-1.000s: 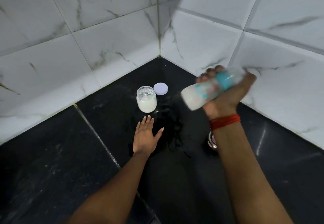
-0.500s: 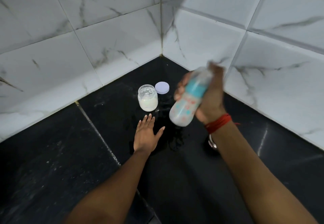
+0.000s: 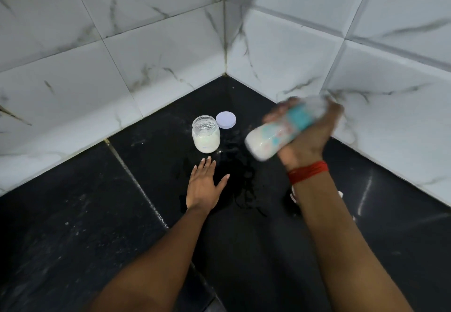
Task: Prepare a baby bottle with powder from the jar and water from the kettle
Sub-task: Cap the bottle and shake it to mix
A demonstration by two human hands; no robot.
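On the black stone counter (image 3: 73, 214), set in a corner of white marble-veined wall tiles (image 3: 122, 67), the left hand (image 3: 202, 184) lies palm down and flat, its fingers (image 3: 207, 164) straight and close together with the thumb spread to the side, holding nothing. Just beyond those fingertips, apart from them, stands the clear glass jar with white powder in its lower half (image 3: 206, 137), uncovered. Its round pale lilac lid (image 3: 226, 120) lies flat on the counter just behind and to the right of the jar. A dark wet patch (image 3: 240, 184) spreads over the counter to the right of the left hand.

Farther right, the right hand (image 3: 307, 138) is raised above the counter and wrapped around the translucent baby bottle with a teal collar and milky white contents (image 3: 275, 135). The bottle is tilted, its base pointing down and left, its top end up by the fingers (image 3: 280, 111), which curl over the collar; both are motion-blurred. A red thread band (image 3: 308, 172) circles the right wrist. A small metallic object (image 3: 293, 195) shows beside the forearm, mostly hidden.
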